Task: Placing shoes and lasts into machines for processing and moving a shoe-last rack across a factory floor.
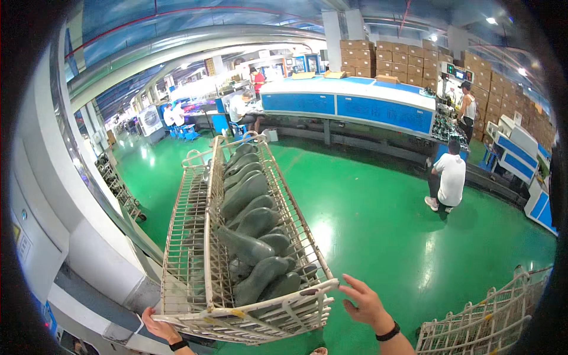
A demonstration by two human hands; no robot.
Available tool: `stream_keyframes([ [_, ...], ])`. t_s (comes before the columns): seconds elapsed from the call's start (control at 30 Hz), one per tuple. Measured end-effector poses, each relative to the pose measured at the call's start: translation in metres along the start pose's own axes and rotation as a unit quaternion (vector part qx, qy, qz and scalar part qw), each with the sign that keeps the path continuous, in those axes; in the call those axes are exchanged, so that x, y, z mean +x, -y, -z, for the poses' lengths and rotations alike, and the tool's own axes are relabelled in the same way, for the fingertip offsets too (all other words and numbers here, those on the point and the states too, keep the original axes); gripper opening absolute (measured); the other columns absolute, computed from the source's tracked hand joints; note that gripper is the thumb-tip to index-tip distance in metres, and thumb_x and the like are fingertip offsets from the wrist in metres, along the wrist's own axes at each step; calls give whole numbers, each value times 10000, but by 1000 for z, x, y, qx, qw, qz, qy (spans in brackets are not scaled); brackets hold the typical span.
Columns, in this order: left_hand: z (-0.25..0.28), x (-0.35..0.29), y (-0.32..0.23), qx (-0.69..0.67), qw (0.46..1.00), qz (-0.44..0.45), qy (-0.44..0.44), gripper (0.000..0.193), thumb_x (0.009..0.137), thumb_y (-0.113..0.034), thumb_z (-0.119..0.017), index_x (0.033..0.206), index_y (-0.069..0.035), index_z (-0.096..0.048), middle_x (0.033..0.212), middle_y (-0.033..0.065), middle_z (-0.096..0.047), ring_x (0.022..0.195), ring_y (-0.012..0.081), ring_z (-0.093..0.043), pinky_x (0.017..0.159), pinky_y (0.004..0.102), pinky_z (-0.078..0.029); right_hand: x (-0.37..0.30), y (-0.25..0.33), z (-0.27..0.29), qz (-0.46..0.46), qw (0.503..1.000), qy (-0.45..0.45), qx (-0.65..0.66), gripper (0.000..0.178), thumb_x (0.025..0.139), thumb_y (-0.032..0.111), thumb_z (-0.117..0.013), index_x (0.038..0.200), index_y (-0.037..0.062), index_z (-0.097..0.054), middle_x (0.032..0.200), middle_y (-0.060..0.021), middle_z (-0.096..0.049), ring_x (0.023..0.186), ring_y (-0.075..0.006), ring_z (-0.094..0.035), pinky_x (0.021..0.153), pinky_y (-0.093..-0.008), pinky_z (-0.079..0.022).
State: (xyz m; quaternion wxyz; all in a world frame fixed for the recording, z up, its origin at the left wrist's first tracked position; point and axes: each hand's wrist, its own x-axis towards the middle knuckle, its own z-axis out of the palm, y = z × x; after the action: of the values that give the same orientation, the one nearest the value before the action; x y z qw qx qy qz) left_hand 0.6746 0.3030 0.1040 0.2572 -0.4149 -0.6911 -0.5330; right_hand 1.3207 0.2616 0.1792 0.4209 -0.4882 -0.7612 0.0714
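In front of me stands a pale wire cart [324,267] with a lengthwise divider. Dark grey-green shoe lasts [247,194] lie heaped along its right compartment; more dark pieces show through the wires of the left one. My left hand [160,327] is closed at the cart's near left corner, its fingers partly hidden by the rail. Beside the near right corner, my right hand [367,305] is open with fingers spread, its fingertips close to the rail end; whether they touch it I cannot tell.
Another wire cart [482,322] stands at the lower right. A white column base [115,278] lies close on the left. Ahead runs a long blue-and-white machine [355,106]. A person in white [448,180] squats at right; others work farther back near stacked cartons [408,59].
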Motion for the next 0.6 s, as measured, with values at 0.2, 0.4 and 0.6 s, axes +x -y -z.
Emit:
stream_keyframes([
  [0.2, 5, -13, -33, -53, 990, 50, -122, 591, 1097, -493, -321, 1367, -44, -594, 1406, 157, -574, 1315, 297, -518, 1097, 444, -387, -223, -188, -27, -548, 831, 88, -31, 721, 850, 435, -681, 1364, -57, -562, 1109, -275, -702, 1111, -371, -675, 983, -406, -523],
  [0.4, 3, -102, -153, 49, 995, -60, -69, 573, 1085, -491, -358, 1353, -50, -608, 1358, 152, -610, 1270, 305, -553, 1069, 443, -417, -381, -208, 41, -796, 478, -148, 340, 301, 909, 223, -637, 1033, -50, -649, 1045, -267, -707, 1057, -382, -689, 855, -494, -569],
  [0.6, -24, -306, -270, 41, 875, -201, 438, 552, 1068, -489, -407, 1334, -58, -627, 1297, 147, -656, 1212, 314, -599, 1034, 442, -456, -380, -254, 111, -691, 386, -426, 439, 199, 944, 166, -577, 1034, -9, -547, 865, -146, -645, 722, -291, -657, 646, -395, -559],
])
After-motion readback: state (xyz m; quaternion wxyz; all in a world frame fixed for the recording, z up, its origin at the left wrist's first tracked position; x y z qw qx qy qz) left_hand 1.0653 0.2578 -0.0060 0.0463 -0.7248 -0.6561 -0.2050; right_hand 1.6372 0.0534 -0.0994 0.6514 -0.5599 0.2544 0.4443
